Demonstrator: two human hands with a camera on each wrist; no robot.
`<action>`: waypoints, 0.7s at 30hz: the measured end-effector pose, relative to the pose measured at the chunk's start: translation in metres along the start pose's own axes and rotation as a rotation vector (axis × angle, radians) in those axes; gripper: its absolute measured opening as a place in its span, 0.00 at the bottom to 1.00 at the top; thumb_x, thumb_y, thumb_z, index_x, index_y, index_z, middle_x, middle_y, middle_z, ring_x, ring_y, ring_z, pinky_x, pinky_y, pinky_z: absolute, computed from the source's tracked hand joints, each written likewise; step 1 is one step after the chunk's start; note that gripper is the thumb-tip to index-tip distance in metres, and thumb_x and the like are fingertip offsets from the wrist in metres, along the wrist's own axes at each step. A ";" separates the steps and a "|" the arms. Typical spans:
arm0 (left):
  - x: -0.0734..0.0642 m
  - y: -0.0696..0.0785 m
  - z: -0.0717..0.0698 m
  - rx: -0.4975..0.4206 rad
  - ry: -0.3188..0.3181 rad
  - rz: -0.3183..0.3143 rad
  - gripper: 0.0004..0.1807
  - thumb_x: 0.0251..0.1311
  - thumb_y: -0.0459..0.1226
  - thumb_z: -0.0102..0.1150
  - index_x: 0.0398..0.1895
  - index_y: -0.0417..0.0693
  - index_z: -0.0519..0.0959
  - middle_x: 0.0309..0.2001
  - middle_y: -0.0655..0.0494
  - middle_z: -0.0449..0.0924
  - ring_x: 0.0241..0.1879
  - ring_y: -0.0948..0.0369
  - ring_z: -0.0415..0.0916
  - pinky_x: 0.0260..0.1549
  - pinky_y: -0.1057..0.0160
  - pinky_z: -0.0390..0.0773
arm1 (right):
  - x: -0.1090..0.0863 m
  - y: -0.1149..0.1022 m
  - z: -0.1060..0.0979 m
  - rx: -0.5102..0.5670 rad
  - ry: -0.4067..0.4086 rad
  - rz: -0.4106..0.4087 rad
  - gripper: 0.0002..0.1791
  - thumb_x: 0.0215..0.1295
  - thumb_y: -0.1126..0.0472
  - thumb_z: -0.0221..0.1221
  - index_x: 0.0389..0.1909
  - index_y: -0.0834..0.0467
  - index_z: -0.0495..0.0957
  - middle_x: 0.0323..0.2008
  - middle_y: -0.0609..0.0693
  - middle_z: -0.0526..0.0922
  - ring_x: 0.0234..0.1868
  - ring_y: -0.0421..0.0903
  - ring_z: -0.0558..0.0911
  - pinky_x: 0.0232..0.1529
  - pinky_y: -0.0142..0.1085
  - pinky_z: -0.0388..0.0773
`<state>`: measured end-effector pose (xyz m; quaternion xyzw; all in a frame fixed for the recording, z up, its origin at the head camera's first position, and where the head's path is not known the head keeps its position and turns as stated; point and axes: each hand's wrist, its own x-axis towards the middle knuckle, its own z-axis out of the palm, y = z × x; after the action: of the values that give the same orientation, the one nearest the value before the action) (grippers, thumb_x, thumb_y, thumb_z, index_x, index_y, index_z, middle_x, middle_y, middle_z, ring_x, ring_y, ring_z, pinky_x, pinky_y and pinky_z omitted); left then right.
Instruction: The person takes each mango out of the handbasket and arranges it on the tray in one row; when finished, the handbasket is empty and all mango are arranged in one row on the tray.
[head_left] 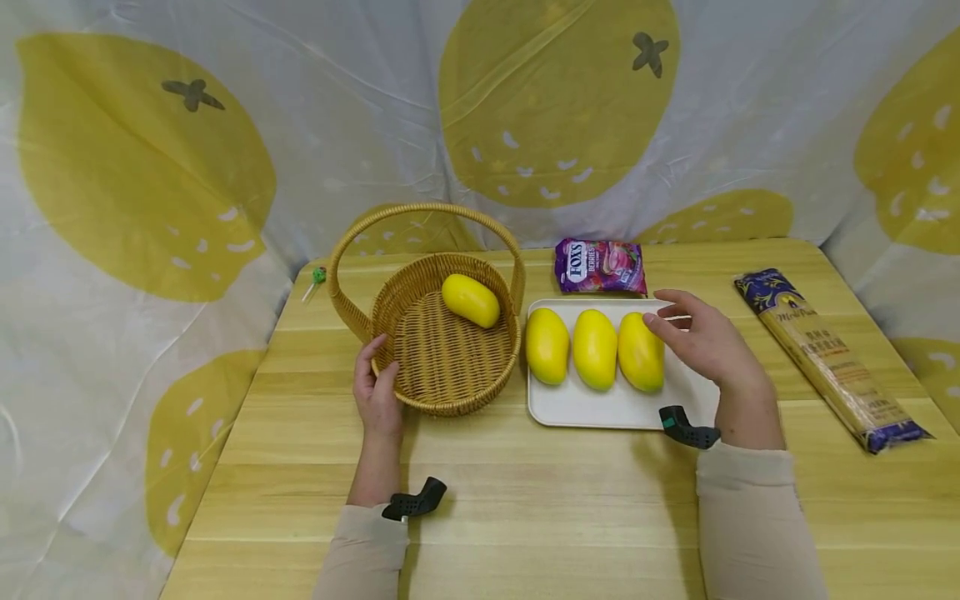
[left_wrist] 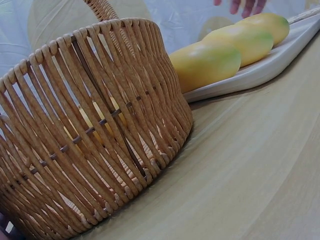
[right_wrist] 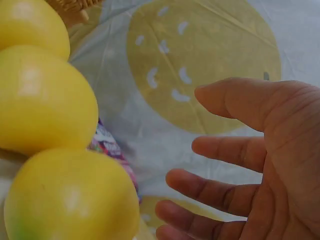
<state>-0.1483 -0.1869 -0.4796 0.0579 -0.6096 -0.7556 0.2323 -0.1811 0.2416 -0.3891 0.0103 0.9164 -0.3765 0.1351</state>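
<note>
My left hand [head_left: 379,400] holds the left side of a round wicker basket [head_left: 457,408], its thumb over the rim. A single yellow mango [head_left: 471,301] lies inside, toward the back right. On a white tray [head_left: 585,410] to the right, three mangoes sit in a row: a left mango [head_left: 547,347], a middle mango [head_left: 595,350] and a right mango [head_left: 641,353]. My right hand [head_left: 705,337] hovers at the right mango, fingers spread. In the right wrist view a gap shows between the fingers [right_wrist: 225,150] and the nearest mango [right_wrist: 72,195].
Behind the tray lies a purple candy bag [head_left: 600,267]. A long pasta packet [head_left: 828,358] rests at the right of the wooden table [head_left: 540,517]. A green lollipop [head_left: 318,277] is near the back left corner. The basket's tall handle [head_left: 427,210] arches above it; a lemon-print curtain [head_left: 360,108] hangs behind.
</note>
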 end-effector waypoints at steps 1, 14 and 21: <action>0.000 0.000 0.000 -0.002 0.001 -0.001 0.23 0.65 0.23 0.44 0.64 0.33 0.72 0.69 0.44 0.66 0.69 0.51 0.61 0.60 0.67 0.71 | -0.002 -0.006 0.002 0.005 0.005 -0.020 0.42 0.74 0.34 0.49 0.80 0.52 0.55 0.71 0.65 0.68 0.70 0.67 0.68 0.63 0.64 0.72; 0.001 0.001 -0.001 -0.013 -0.005 -0.024 0.23 0.65 0.24 0.44 0.64 0.33 0.71 0.71 0.41 0.62 0.71 0.53 0.60 0.57 0.70 0.72 | -0.016 -0.086 0.052 0.031 -0.019 -0.346 0.28 0.73 0.51 0.60 0.71 0.54 0.71 0.62 0.60 0.78 0.62 0.60 0.77 0.64 0.58 0.74; -0.001 0.000 -0.001 -0.005 -0.002 -0.034 0.23 0.65 0.24 0.45 0.64 0.33 0.71 0.72 0.41 0.62 0.72 0.56 0.59 0.59 0.68 0.71 | -0.006 -0.141 0.080 -0.124 -0.063 -0.471 0.29 0.71 0.47 0.61 0.69 0.52 0.74 0.65 0.55 0.78 0.63 0.56 0.78 0.63 0.54 0.76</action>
<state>-0.1470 -0.1875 -0.4804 0.0669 -0.6069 -0.7611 0.2188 -0.1732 0.0859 -0.3451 -0.2236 0.9103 -0.3407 0.0725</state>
